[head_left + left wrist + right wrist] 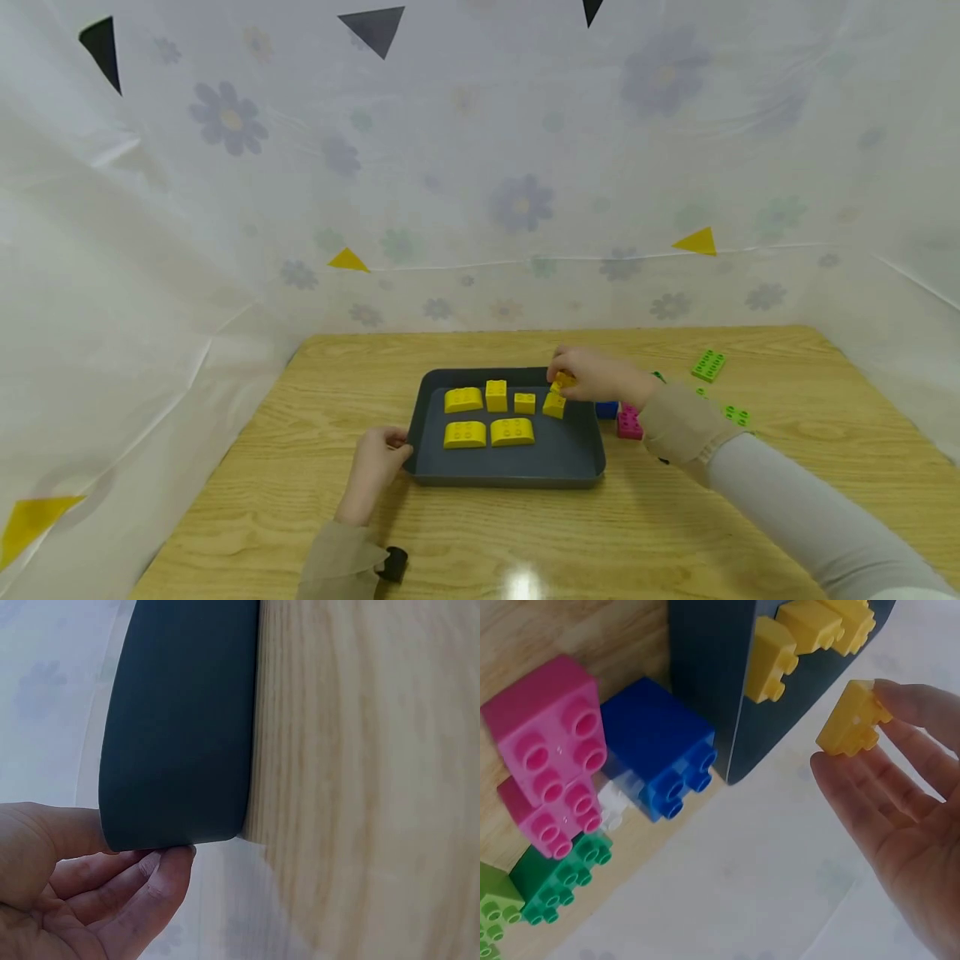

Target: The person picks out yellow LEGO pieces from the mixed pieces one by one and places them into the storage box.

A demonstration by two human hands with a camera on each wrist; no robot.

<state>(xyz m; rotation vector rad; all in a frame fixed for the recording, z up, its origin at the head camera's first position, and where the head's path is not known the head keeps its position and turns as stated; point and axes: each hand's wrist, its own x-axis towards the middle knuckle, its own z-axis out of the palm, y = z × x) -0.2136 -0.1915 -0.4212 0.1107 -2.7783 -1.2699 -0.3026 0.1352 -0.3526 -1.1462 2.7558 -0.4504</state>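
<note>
My right hand (600, 375) pinches a small yellow toy brick (853, 720) between thumb and fingertips, above the back right corner of a dark grey tray (555, 454). Beneath it in the head view sits another yellow brick (554, 407) inside the tray. Several more lie there: a square-sided one (496, 396), a small one (524, 403), and three longer curved bricks, one at the back left (463, 400). At the tray's left side, my left hand (377, 461) grips the rim; in the left wrist view the thumb goes behind the wall (180, 727) and the fingers touch it from below.
Right of the tray, partly behind the right forearm, lie a blue brick (656, 735), pink bricks (551, 727) and a dark green brick (562, 874). Light green bricks (708, 365) are farther right on the wooden table (285, 500). A flowered white sheet (450, 208) hangs behind.
</note>
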